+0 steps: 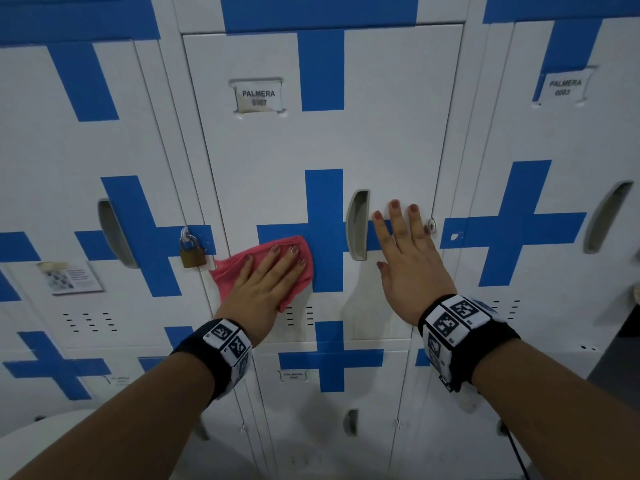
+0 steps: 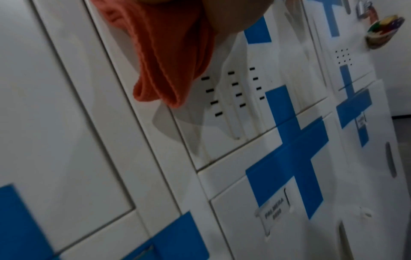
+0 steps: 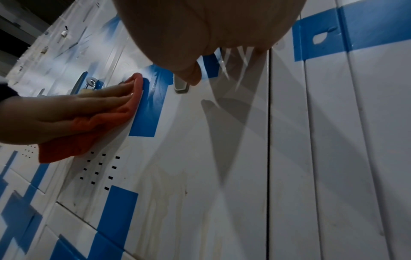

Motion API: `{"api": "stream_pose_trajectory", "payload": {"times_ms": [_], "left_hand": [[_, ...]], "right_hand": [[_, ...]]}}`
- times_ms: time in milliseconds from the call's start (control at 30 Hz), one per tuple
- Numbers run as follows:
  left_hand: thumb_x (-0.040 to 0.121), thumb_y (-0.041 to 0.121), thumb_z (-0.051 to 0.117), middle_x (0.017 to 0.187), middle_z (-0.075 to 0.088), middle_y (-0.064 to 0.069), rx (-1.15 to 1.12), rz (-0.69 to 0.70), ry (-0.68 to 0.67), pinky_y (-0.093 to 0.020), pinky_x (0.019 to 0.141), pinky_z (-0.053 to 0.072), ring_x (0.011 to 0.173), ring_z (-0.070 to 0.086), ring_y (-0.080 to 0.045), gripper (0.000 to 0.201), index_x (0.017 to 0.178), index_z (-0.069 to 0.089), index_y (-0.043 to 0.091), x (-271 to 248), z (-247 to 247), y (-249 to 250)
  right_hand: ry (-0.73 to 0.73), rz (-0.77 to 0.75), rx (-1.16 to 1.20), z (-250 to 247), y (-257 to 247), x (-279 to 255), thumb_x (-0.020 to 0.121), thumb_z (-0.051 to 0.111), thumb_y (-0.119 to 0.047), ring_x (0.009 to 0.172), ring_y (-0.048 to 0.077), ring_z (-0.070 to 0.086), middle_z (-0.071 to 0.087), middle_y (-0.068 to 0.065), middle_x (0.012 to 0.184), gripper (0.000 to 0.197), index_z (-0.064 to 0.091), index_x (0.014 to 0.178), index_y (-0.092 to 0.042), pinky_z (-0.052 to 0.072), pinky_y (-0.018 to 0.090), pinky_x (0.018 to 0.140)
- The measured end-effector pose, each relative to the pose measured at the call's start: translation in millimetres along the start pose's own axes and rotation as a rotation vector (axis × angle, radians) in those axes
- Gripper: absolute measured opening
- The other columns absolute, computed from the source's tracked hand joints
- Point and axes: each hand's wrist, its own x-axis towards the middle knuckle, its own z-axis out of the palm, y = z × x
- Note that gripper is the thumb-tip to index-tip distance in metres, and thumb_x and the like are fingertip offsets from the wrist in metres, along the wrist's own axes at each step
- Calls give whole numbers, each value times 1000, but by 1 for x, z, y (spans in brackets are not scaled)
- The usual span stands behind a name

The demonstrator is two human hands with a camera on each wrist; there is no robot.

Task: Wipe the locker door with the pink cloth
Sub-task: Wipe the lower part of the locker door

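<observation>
Left hand [image 1: 266, 278] fingers [image 1: 282, 261] straight, flat on pink cloth [image 1: 242, 263], pressing it against locker door [image 1: 381, 143] beside blue cross. Right hand [image 1: 408, 251] fingers spread, bracing door. Risk: loose cloth corner snagging padlock [image 1: 192, 251]; lower stains missed.

A locker room: rows of numbered metal lockers [image 1: 398, 133], one padlocked [image 1: 192, 252].

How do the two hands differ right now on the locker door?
The left hand presses the pink cloth flat on the locker door, left of the handle; the right hand lies bare on the door, right of the handle. Right fingers spread wider than left. Both are flat, fingers straight.
</observation>
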Motion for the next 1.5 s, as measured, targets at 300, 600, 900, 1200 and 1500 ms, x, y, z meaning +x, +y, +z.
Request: {"api": "stream_pose_trajectory", "payload": {"times_ms": [300,600,900,1200,1500], "left_hand": [[78,8,67,154,-23,8,-108,-258,-97,-52,109,5,139,-24,-11,111,146,-17,31,-28,-1,-16],[90,8,49,144,-42,8,-196,-272,0,-44,105,-20,130,-42,-12,94,140,-27,32,15,-22,12],[63,15,79,156,-5,2,110,6,-41,-58,103,10,143,-15,-22,119,149,-4,22,2,3,17],[66,11,78,155,-20,6,10,-149,-156,-55,105,11,142,-19,-16,121,148,-9,26,-28,-3,-9],[88,4,49,142,-41,5,-209,-367,-49,-45,107,-18,130,-39,-18,94,140,-26,25,23,-31,23]], "right_hand": [[-9,-6,11,-2,2,-1,95,42,-20,140,23,-25,-27,0,152,76,-13,147,-22,-7,40,113],[-6,3,3,-1,-1,-1,94,42,-21,140,24,-25,-26,2,153,76,-12,148,-21,-5,43,114],[7,0,-7,-1,0,-1,93,45,-21,141,26,-22,-23,3,154,77,-8,149,-20,-2,44,114],[7,-8,5,-2,1,-2,93,44,-20,141,25,-21,-22,2,154,76,-8,149,-21,-3,42,113],[9,-3,0,-2,0,-2,94,43,-21,141,25,-22,-24,2,153,74,-8,148,-20,-2,43,114]]}}
